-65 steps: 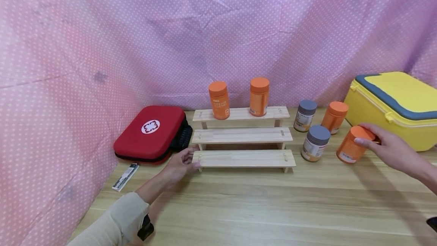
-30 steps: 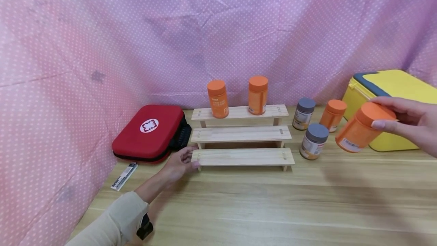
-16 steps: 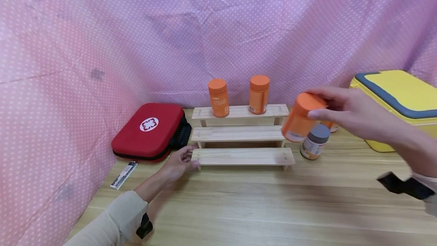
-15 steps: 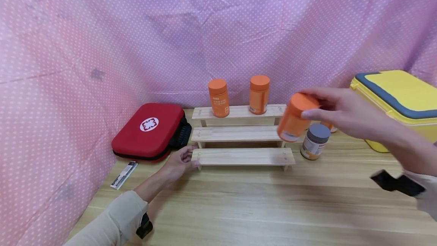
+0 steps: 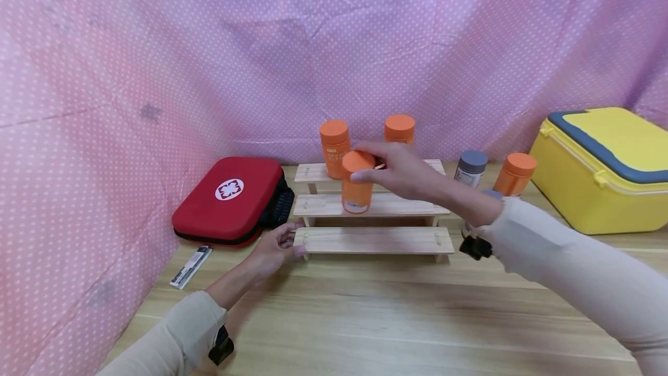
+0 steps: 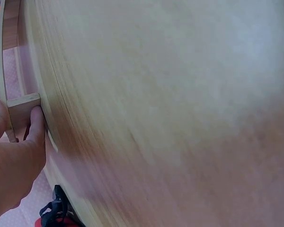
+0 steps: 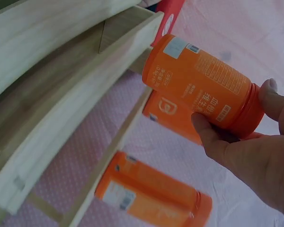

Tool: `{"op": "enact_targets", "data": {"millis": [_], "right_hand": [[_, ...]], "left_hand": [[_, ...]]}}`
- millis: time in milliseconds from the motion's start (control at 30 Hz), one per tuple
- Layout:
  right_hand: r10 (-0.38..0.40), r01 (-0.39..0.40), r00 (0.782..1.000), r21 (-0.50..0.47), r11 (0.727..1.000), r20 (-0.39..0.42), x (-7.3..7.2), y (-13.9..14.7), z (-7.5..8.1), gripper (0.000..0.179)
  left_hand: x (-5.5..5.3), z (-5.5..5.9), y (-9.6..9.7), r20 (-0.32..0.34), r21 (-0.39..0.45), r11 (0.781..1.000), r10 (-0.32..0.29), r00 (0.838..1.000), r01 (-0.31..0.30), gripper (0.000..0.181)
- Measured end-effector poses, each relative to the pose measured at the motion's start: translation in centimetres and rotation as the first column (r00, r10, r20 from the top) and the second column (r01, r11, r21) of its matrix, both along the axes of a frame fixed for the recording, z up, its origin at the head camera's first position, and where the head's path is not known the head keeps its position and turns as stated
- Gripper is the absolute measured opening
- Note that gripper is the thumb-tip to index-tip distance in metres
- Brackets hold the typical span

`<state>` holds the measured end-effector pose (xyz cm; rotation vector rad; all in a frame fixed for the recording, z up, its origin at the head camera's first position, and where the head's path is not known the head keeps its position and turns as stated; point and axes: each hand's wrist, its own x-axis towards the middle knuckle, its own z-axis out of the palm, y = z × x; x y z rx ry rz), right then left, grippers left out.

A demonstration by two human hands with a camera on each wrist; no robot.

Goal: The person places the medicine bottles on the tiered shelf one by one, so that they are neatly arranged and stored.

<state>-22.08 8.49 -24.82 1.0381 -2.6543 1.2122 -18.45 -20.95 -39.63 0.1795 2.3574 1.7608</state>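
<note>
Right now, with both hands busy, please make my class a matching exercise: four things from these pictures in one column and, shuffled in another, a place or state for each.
Column one
1. Left hand
2. Yellow box
3. Right hand
4. Red case

Column two
A. Grips an orange jar near its lid
B. Lies flat, left of the wooden rack
C. Is trimmed in blue-grey, farthest right of the four
D. Grips the wooden rack's left end

Pairs: 1-D, 2-C, 3-A, 4-B

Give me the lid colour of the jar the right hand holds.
The lid is orange, like the jar; the head view shows it best.
</note>
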Motion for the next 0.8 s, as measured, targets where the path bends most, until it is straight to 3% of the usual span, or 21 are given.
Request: {"op": "enact_targets", "data": {"millis": [133,367,800], "right_hand": [[-0.004,0.004,1.000,0.013,1.000,0.026,-0.6,-1.8,-0.8,0.037],[-0.079,0.078,0.991,0.015,0.997,0.111,-1.5,-2.7,-2.0,0.054],[-0.083,0.080,0.986,0.031,0.996,0.142,-1.5,-2.7,-2.3,0.057]], "left_hand": [[0.2,-0.1,0.0,-0.048,0.015,0.999,-0.031,0.998,0.032,0.055],[0.1,0.0,0.4,0.037,-0.024,1.000,0.016,0.999,-0.015,0.051],[0.4,-0.3,0.5,0.046,-0.025,0.999,0.038,0.998,-0.037,0.051]]}}
